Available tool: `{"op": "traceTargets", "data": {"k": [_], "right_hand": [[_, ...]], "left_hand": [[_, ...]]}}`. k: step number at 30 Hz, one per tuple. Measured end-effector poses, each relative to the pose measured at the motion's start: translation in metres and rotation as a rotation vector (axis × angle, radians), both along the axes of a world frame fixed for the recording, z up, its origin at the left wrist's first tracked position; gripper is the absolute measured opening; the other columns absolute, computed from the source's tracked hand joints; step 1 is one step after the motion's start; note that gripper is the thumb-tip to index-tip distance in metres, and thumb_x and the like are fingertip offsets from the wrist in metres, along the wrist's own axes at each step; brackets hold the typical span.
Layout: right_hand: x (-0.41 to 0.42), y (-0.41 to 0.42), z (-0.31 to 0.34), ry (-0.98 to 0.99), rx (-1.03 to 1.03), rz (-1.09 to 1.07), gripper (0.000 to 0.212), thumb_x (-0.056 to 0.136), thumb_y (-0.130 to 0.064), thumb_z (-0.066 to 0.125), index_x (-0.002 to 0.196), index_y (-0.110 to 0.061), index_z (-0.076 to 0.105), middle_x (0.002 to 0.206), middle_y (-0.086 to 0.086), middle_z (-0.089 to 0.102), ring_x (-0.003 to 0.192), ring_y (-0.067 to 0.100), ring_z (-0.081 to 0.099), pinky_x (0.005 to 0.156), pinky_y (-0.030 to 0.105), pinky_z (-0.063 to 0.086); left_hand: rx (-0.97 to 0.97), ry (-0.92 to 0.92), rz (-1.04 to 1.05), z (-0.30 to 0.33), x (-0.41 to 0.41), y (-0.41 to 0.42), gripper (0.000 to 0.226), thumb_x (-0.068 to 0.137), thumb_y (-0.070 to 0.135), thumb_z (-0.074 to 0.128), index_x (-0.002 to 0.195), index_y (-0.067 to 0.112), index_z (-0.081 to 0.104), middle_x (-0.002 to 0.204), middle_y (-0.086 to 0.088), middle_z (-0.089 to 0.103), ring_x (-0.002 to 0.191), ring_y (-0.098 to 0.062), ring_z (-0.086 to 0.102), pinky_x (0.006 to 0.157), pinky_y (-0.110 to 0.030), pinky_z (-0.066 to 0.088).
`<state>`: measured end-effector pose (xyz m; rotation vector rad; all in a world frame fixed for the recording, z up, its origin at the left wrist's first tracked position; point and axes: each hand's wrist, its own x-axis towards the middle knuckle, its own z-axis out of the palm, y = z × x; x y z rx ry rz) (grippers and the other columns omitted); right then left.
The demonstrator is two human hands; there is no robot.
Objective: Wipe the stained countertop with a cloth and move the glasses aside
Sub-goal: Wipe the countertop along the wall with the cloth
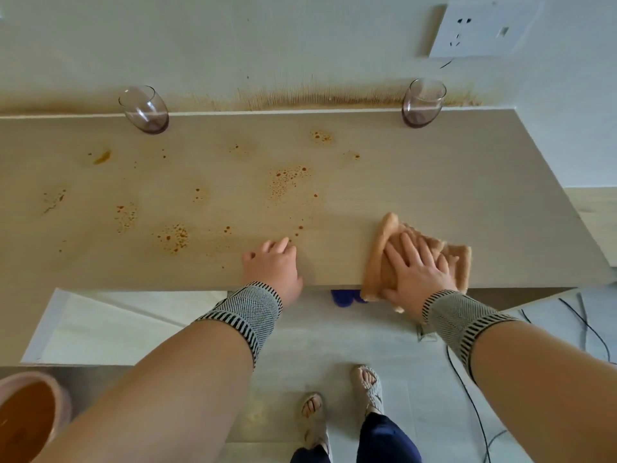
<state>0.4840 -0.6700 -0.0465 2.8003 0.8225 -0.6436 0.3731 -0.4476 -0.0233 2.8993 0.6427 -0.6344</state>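
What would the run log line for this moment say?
right hand flat on cloth | left hand on countertop | stains remain | glasses unmoved

Soft, even daylight fills the scene, bright without harshness; its source is out of view, perhaps from the right, where the wall point(567, 128) looks palest. Shadows are faint: a thin dark band under the countertop point(434, 182) edge. No strong glare, only weak highlights on the two glasses point(144, 110). The wide lens bends straight lines, and the glasses lean outward. Detail is slightly soft throughout, with the nearest forearms and corners blurriest.
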Motion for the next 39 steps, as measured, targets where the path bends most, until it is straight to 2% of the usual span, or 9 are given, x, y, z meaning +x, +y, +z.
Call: {"op": "traceTargets", "data": {"k": [4, 9, 14, 19, 26, 29, 33, 36, 39], "right_hand": [[-0.007, 0.021, 0.001, 0.039, -0.023, -0.061, 0.102, 0.089, -0.062, 0.053, 0.156, -0.021, -0.013, 0.162, 0.010, -0.022, 0.149, 0.037, -0.014, 0.118, 0.062, 0.006], [-0.028, 0.088, -0.004, 0.051, 0.081, 0.256, 0.089, 0.096, -0.037, 0.055, 0.156, -0.021, -0.008, 0.164, 0.007, -0.017, 0.150, 0.036, -0.009, 0.117, 0.061, 0.009], [0.016, 0.040, 0.004, 0.135, 0.059, 0.385, 0.091, 0.092, -0.056, 0.053, 0.155, -0.038, -0.009, 0.164, -0.007, -0.017, 0.151, 0.026, -0.012, 0.118, 0.062, 0.005], [0.070, -0.043, 0.012, 0.177, 0.092, 0.267, 0.079, 0.092, -0.068, 0.040, 0.154, -0.045, -0.003, 0.164, -0.010, -0.017, 0.151, 0.021, -0.015, 0.119, 0.060, -0.001], [0.128, -0.125, 0.005, 0.089, 0.038, -0.282, 0.076, 0.093, -0.071, 0.023, 0.155, -0.040, -0.008, 0.163, 0.004, -0.022, 0.148, 0.038, -0.017, 0.113, 0.070, 0.002], [0.119, -0.098, 0.007, 0.118, 0.117, -0.025, 0.069, 0.100, -0.054, 0.028, 0.157, -0.031, -0.004, 0.164, 0.004, -0.017, 0.149, 0.040, -0.012, 0.116, 0.065, 0.001], [0.109, -0.086, 0.011, 0.191, 0.160, 0.451, 0.064, 0.101, -0.036, 0.039, 0.156, -0.038, 0.006, 0.165, -0.007, -0.011, 0.151, 0.030, -0.011, 0.120, 0.055, -0.001], [0.136, -0.107, 0.009, 0.123, 0.221, 0.176, 0.064, 0.099, -0.053, 0.036, 0.155, -0.041, 0.008, 0.165, -0.007, -0.012, 0.151, 0.027, -0.009, 0.120, 0.055, 0.003], [0.161, -0.116, 0.007, 0.068, 0.121, -0.215, 0.086, 0.088, -0.075, 0.031, 0.156, -0.033, 0.002, 0.164, 0.007, -0.018, 0.149, 0.038, -0.011, 0.115, 0.064, 0.002]], "left_hand": [[-0.029, -0.018, 0.022, -0.002, -0.004, -0.006, 0.060, 0.100, 0.036, 0.045, 0.155, 0.024, 0.024, 0.165, 0.007, 0.008, 0.150, -0.021, 0.011, 0.116, -0.051, 0.018], [-0.006, -0.029, 0.046, 0.001, 0.002, -0.014, 0.054, 0.096, 0.034, 0.045, 0.149, 0.027, 0.033, 0.163, 0.008, 0.015, 0.148, -0.020, 0.015, 0.112, -0.050, 0.021], [-0.015, 0.011, 0.045, 0.007, 0.038, -0.042, 0.058, 0.092, 0.033, 0.049, 0.147, 0.025, 0.032, 0.165, 0.007, 0.009, 0.149, -0.022, 0.011, 0.113, -0.052, 0.021], [-0.010, 0.033, 0.029, 0.009, 0.086, -0.100, 0.064, 0.094, 0.039, 0.050, 0.151, 0.025, 0.025, 0.165, 0.008, 0.004, 0.150, -0.023, 0.010, 0.114, -0.052, 0.020], [-0.009, 0.151, 0.089, 0.011, 0.131, -0.163, 0.061, 0.097, 0.036, 0.047, 0.153, 0.025, 0.024, 0.164, 0.010, 0.011, 0.145, -0.020, 0.024, 0.113, -0.049, 0.021], [0.003, 0.208, 0.132, 0.013, 0.139, -0.166, 0.062, 0.094, 0.027, 0.052, 0.152, 0.026, 0.029, 0.163, 0.013, 0.012, 0.142, -0.019, 0.033, 0.112, -0.050, 0.023], [0.020, 0.221, 0.159, 0.013, 0.146, -0.166, 0.052, 0.091, 0.029, 0.052, 0.142, 0.031, 0.041, 0.162, 0.014, 0.018, 0.139, -0.017, 0.038, 0.109, -0.049, 0.024], [0.053, 0.193, 0.159, 0.014, 0.148, -0.160, 0.043, 0.094, 0.037, 0.050, 0.137, 0.029, 0.049, 0.154, 0.010, 0.036, 0.132, -0.017, 0.047, 0.109, -0.047, 0.024], [0.096, 0.081, 0.148, 0.013, 0.150, -0.153, 0.038, 0.093, 0.039, 0.054, 0.129, 0.027, 0.056, 0.135, 0.007, 0.052, 0.120, -0.017, 0.053, 0.106, -0.045, 0.029]]}}
